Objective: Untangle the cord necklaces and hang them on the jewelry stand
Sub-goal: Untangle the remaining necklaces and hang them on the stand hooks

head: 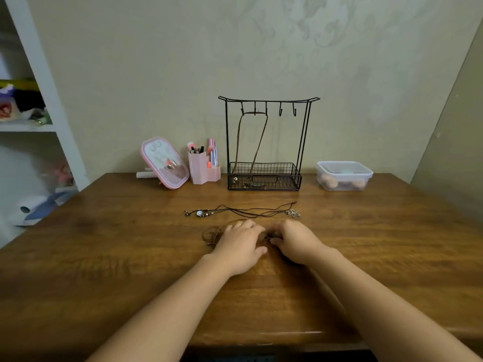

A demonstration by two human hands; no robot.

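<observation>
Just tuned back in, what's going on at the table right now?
A person is untangling cord necklaces. Both hands, left and right, work at a brown cord tangle on the table; the grip itself is hidden. Two dark necklaces with pendants lie just beyond the hands, not yet hung. One brown necklace already hangs from the stand, its lower end down in the stand's basket.

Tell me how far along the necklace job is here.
Done: one brown cord necklace hangs on the jewelry stand. In hand: left hand and right hand work a brown tangle. Left: dark necklaces lying on the table.
</observation>
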